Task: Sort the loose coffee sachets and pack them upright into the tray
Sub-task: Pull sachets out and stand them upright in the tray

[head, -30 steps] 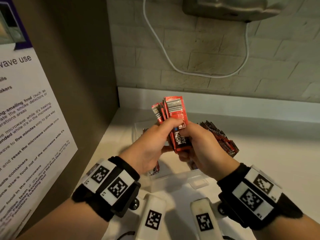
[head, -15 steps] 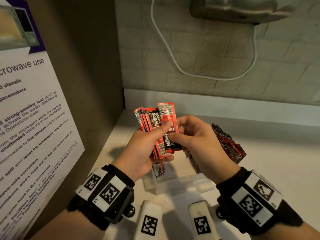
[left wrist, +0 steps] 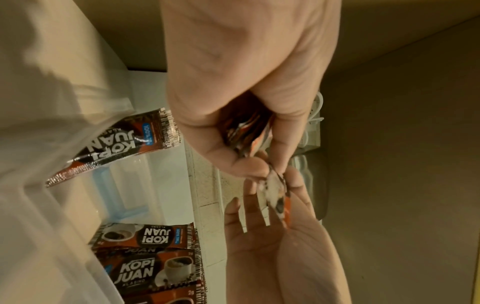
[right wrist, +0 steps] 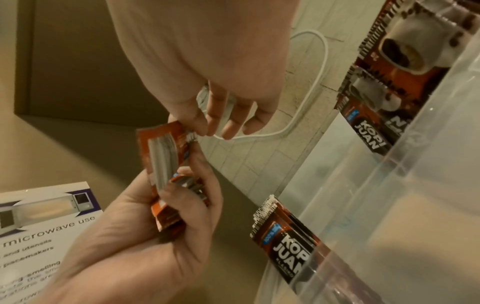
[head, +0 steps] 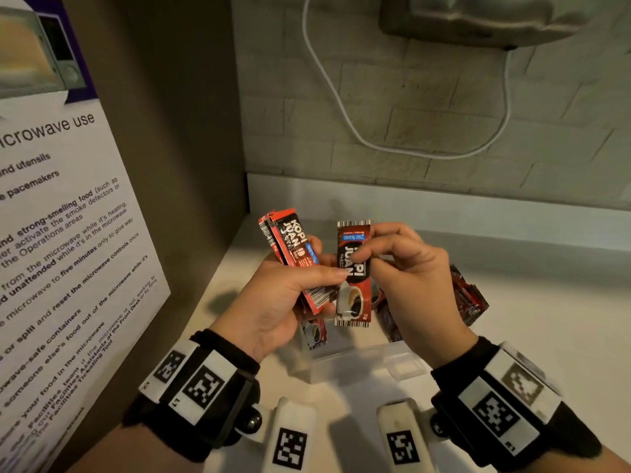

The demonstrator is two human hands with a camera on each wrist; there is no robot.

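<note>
My left hand (head: 321,278) grips a bundle of red-and-black coffee sachets (head: 293,254), fanned and tilted left, above the clear plastic tray (head: 358,367). Just to its right, my right hand (head: 362,256) pinches a single sachet (head: 353,295) upright between thumb and forefinger, its printed front toward me. The left wrist view shows the bundle (left wrist: 244,131) inside my left hand (left wrist: 249,156). In the right wrist view the single sachet (right wrist: 161,152) hangs from my right hand (right wrist: 200,131). Several sachets (head: 467,295) stand in the tray's right end, and one sachet (head: 314,332) leans at its left.
A brown side wall with a microwave notice (head: 61,233) closes off the left. A white cable (head: 341,107) loops across the brick back wall under a mounted appliance (head: 495,15). The tray sits on a white counter (head: 546,319).
My right hand has drawn one sachet out of the bundle to the right and turned its printed front toward me. The bundle in my left hand has tilted left and sits lower.
</note>
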